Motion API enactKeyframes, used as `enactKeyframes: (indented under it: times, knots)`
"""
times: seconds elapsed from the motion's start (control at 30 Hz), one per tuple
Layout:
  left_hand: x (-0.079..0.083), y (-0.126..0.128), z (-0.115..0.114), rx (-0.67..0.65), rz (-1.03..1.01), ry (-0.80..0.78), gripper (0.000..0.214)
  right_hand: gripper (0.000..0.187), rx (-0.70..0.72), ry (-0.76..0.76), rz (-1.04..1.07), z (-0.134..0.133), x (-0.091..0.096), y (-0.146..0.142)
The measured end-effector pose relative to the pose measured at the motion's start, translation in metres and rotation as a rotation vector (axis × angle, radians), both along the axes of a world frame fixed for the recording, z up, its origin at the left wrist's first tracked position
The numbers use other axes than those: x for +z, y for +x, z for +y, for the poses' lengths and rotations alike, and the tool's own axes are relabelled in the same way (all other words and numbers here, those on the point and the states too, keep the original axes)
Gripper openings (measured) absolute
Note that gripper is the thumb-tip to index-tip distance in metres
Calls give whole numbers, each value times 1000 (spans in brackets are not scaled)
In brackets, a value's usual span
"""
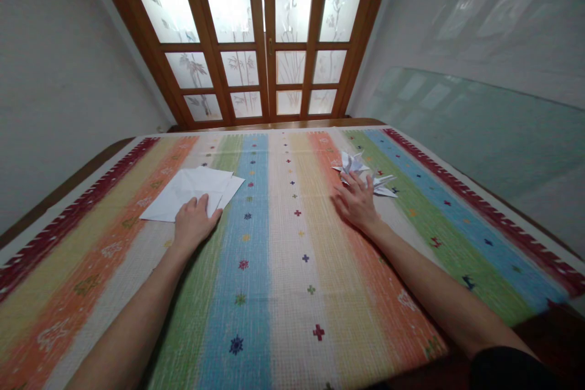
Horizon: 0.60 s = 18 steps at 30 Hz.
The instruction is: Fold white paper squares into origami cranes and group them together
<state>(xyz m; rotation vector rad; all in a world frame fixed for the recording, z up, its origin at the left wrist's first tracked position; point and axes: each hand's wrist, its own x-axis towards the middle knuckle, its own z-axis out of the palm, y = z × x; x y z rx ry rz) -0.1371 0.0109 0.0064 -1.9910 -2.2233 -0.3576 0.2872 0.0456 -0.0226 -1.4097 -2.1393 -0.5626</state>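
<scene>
A few white paper sheets (189,190) lie stacked on the striped tablecloth (274,268), left of centre. My left hand (194,220) rests palm down on their near edge, fingers together and flat. To the right lies a small pile of folded white paper figures (363,175). Beside that pile my right hand (355,201) lies flat on the cloth, fingers spread, fingertips touching or nearly touching the figures. Neither hand grips anything.
The table runs back to a wooden door with frosted glass panes (278,36). A plain wall (55,85) stands to the left. On the right, a glass sheet (479,128) leans against the wall beside the table.
</scene>
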Motion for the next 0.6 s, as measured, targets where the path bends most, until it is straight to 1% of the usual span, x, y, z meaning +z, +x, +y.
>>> enactKeyframes:
  times: [0.07, 0.13, 0.23, 0.27, 0.33, 0.37, 0.4, 0.43, 0.5, 0.53, 0.6]
  knots:
    - [0, -5, -4, -44, 133, -87, 49, 27, 46, 25, 28, -6, 1, -4]
    - [3, -4, -5, -67, 208, -150, 43, 25, 93, 5, 33, -11, 1, -8]
    - [12, -4, -2, -15, 242, -203, 32, 22, 163, -55, 24, -17, 4, -11]
    - [16, -3, 0, 20, 241, -185, 30, 22, 180, -67, 24, -19, 4, -12]
    - [25, -1, 1, 70, 225, -80, 29, 22, 199, -72, 35, -23, 6, -12]
    - [29, 3, 0, 73, 204, -5, 30, 23, 202, -68, 46, -25, 6, -13]
    - [33, 9, -1, 41, 172, 68, 30, 24, 206, -63, 61, -26, 6, -13]
    - [36, 17, -4, -29, 128, 129, 29, 27, 211, -60, 78, -27, 6, -14]
    - [39, 38, -12, -240, -24, 218, 23, 39, 212, -60, 121, -29, 4, -14]
    - [38, 50, -17, -357, -131, 234, 19, 47, 204, -62, 145, -29, 2, -14]
    - [30, 72, -27, -595, -397, 208, 9, 65, 174, -62, 194, -28, -2, -12]
